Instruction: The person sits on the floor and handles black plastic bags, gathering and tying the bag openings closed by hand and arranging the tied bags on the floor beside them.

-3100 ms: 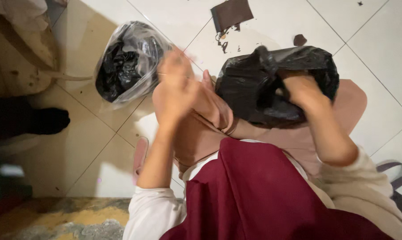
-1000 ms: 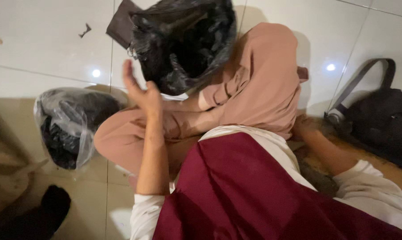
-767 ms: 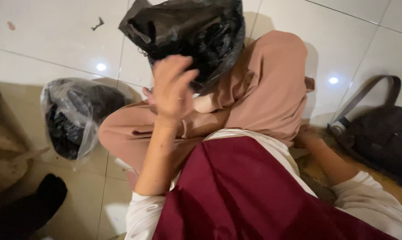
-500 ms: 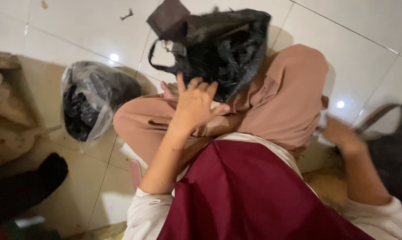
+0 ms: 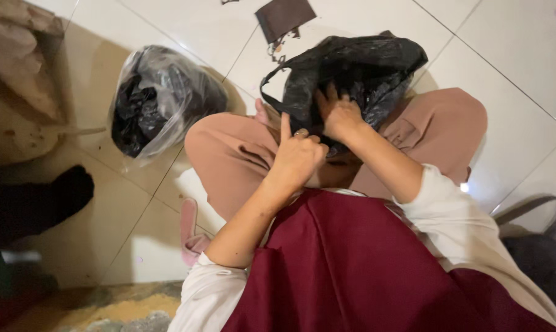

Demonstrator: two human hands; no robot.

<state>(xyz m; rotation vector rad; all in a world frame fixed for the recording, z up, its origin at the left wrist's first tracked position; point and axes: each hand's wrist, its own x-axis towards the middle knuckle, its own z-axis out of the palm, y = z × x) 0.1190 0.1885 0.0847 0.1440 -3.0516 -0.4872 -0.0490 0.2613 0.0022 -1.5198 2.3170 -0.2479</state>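
A crumpled black plastic bag (image 5: 364, 67) rests on my lap, over my tan trousers (image 5: 229, 154). My right hand (image 5: 336, 114) presses into the bag's near side with its fingers gripping the plastic. My left hand (image 5: 297, 157) sits just below it at the bag's near edge, fingers curled on the plastic and the index finger raised. What is inside the bag is hidden.
A clear plastic bag (image 5: 158, 98) full of dark material lies on the white tiled floor at my left. A dark brown scrap (image 5: 284, 17) lies beyond the black bag. A pink slipper (image 5: 189, 230), a dark shoe (image 5: 50, 200) and a strapped dark bag (image 5: 539, 246) are nearby.
My right hand has come up from the floor at my right onto the black bag. My left hand has dropped to the bag's near edge.
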